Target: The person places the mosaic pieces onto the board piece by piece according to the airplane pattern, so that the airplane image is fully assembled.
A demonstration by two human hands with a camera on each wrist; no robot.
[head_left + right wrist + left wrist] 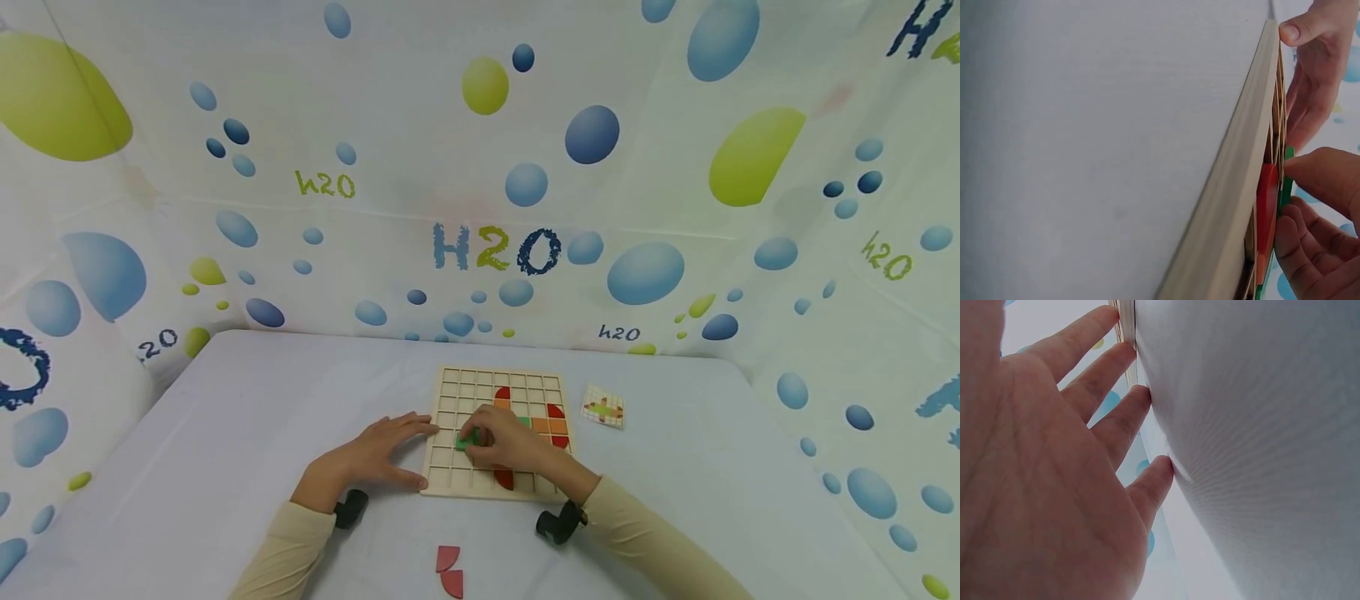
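Observation:
A wooden grid board (pixel 450 479) lies on the table, several coloured tiles set in its cells. Thumb and fingers of my right hand (pixel 510 442) pinch a green tile (pixel 462 442) over the board's left-middle cells; the right wrist view shows this green tile (pixel 1289 156) at the grid's top surface. Partly behind that hand are a red quarter-round tile (pixel 505 480), another green tile (pixel 524 422) and orange square tiles (pixel 540 425). My left hand (pixel 375 450) rests spread along the board's left edge, fingertips at its side and thumb near the front corner.
Two loose red quarter-round tiles (pixel 447 557) lie on the white tabletop (pixel 300 383) in front of the board. A small pattern card (pixel 603 408) sits just right of it. Behind the table hangs a cloth (pixel 405 150) printed with bubbles and lettering.

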